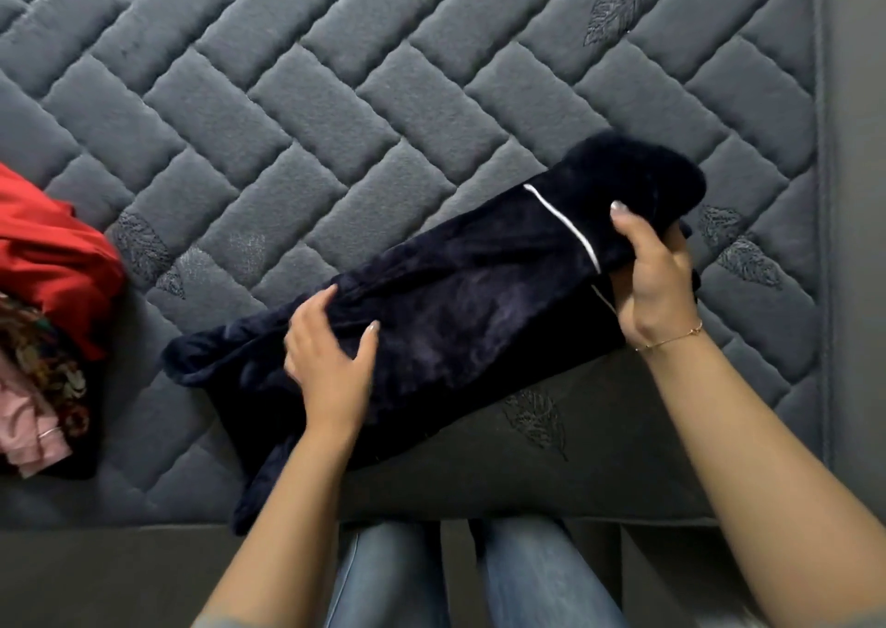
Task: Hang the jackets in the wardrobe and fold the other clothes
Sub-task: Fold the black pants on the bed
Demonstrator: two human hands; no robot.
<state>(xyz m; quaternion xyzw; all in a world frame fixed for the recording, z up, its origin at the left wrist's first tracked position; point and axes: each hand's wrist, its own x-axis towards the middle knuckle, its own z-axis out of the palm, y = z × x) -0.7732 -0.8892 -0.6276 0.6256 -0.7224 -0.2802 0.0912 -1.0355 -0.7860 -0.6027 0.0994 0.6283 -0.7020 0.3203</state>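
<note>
Mid-fold: the right hand (659, 272) grips the navy garment's (455, 311) far end, left hand (331, 354) pressing it flat-fingered; a pile (48, 320) at left waits.

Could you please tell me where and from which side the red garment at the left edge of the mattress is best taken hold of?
Probably the red garment's bunched right-hand edge, approached from the right over the bare quilted mattress. That edge faces open surface, while its lower part rests on the patterned and pink clothes. The left hand, resting on the dark fleece garment, is nearer; the right hand grips that garment.
</note>
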